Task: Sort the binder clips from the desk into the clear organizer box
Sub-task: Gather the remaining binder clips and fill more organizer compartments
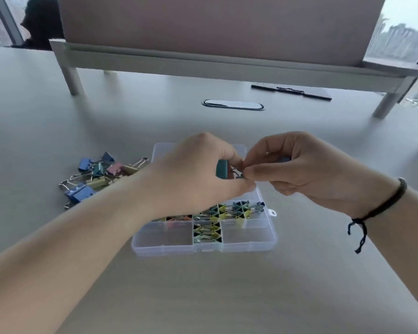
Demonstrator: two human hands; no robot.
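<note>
A clear organizer box (249, 239) lies on the grey desk below my hands, with small binder clips (206, 231) filling some of its compartments. My left hand (191, 174) grips a teal binder clip (222, 168) above the box. My right hand (299, 165) pinches that clip's wire handle (238, 173); something blue shows inside its curled fingers. A pile of larger loose clips (94, 175), blue, teal, pink and yellow, lies on the desk left of the box.
A monitor riser (227, 66) on legs spans the back of the desk, with a black clipboard (291, 91) beneath it and an oval cable port (232, 105) in front. A dark-clothed person (41, 22) sits at the far left.
</note>
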